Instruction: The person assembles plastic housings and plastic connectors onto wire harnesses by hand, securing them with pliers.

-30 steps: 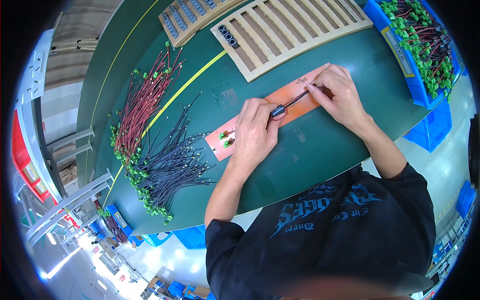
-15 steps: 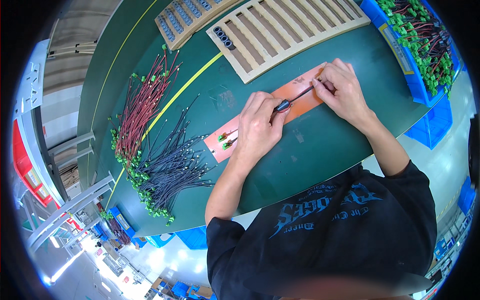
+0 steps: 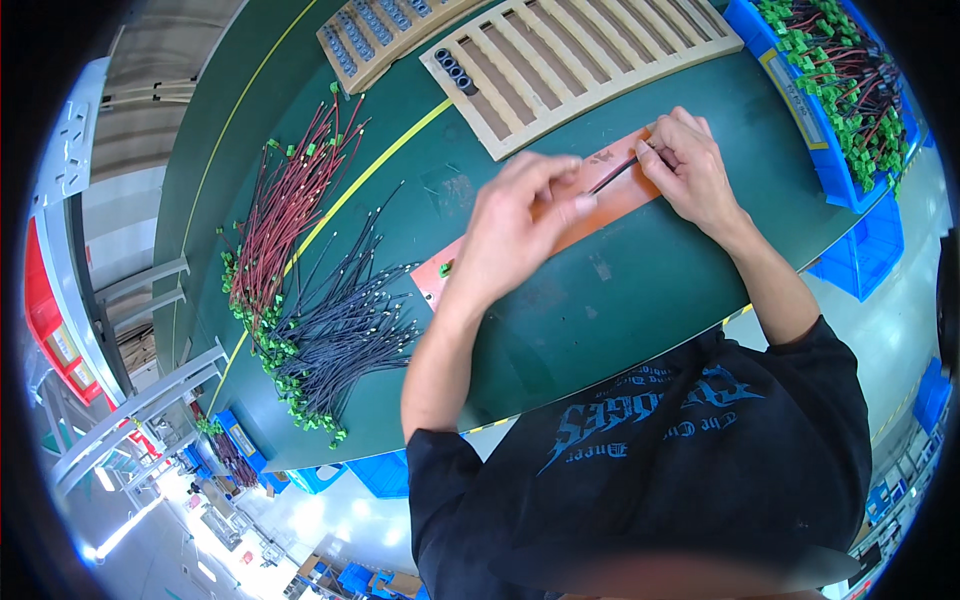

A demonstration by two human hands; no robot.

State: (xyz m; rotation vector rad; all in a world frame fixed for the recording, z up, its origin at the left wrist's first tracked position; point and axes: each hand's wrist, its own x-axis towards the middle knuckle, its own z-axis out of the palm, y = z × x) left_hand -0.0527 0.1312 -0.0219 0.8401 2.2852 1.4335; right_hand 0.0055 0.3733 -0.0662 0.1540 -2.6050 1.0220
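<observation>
On a long orange-pink strip board [image 3: 630,188] lie thin dark wires [image 3: 613,177], stretched at a slant. My right hand [image 3: 690,165] is closed in a pinch on their far right end, at the board's upper right. Over the middle of the board is my left hand [image 3: 520,220], slightly blurred, thumb and forefinger apart, with nothing visible between them. It hides the wires' left part, and the black ring-shaped piece is out of sight. A green connector [image 3: 446,269] shows at the board's left end.
Left on the green table [image 3: 560,350] lie red wires [image 3: 285,215] and black wires [image 3: 350,330] with green connectors. A slatted wooden rack [image 3: 500,140] holding black rings [image 3: 455,72] stands behind the board. A blue bin [image 3: 830,170] of wires sits at right; another rack [image 3: 350,75] stands far back.
My left hand has let go of the black ring-shaped piece and its fingers have spread, covering that spot. My right hand still pinches the wire ends and has shifted slightly.
</observation>
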